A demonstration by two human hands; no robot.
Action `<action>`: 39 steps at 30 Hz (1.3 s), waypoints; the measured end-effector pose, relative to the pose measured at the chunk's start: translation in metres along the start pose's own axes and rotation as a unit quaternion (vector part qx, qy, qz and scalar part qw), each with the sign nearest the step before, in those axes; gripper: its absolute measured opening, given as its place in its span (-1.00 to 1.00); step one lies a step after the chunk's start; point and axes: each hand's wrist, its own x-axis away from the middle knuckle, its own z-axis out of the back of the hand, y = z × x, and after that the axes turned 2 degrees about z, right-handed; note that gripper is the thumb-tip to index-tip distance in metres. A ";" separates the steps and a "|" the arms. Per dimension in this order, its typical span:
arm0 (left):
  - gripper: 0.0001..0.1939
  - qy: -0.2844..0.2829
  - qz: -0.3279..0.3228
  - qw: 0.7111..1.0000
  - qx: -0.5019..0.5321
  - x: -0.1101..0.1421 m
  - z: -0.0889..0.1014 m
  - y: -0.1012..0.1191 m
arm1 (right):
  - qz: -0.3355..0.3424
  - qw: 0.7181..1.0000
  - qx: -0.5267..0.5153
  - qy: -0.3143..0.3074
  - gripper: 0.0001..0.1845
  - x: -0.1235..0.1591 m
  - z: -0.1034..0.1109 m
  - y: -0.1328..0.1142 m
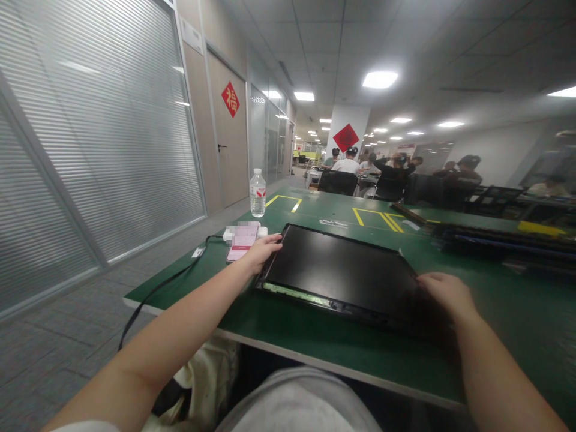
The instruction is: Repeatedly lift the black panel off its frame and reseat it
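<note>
A flat black display panel [342, 264] lies over the green table in front of me, with a greenish strip along its near edge. My left hand [265, 251] grips its left side, thumb and fingers closed at the edge. On the opposite side my right hand [447, 294] is closed on the right edge, its fingertips partly hidden by the panel. Just left of my left hand lies a phone [243, 241] with a lit pinkish screen. I cannot tell whether the panel rests fully on the table or is slightly raised.
A clear water bottle [258, 193] stands at the table's left side. A black cable [168, 279] runs over the left edge. More dark panels [499, 241] are stacked at the right. Yellow tape [373, 211] marks the green tabletop [265, 318]. Several people sit at tables beyond.
</note>
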 end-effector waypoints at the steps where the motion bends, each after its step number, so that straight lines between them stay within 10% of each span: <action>1: -0.41 -0.001 0.013 1.000 0.005 0.001 0.000 0.001 | 0.000 1.000 0.000 -0.001 -0.71 0.000 0.000 0.000; 6: -0.19 -0.014 0.049 0.998 0.020 0.004 0.000 0.003 | 0.009 1.000 -0.012 0.002 -0.74 0.002 0.000 -0.002; 39: -0.33 -0.136 0.023 0.989 0.048 -0.010 0.010 -0.009 | -0.002 1.000 0.000 -0.019 -0.76 0.007 0.007 -0.011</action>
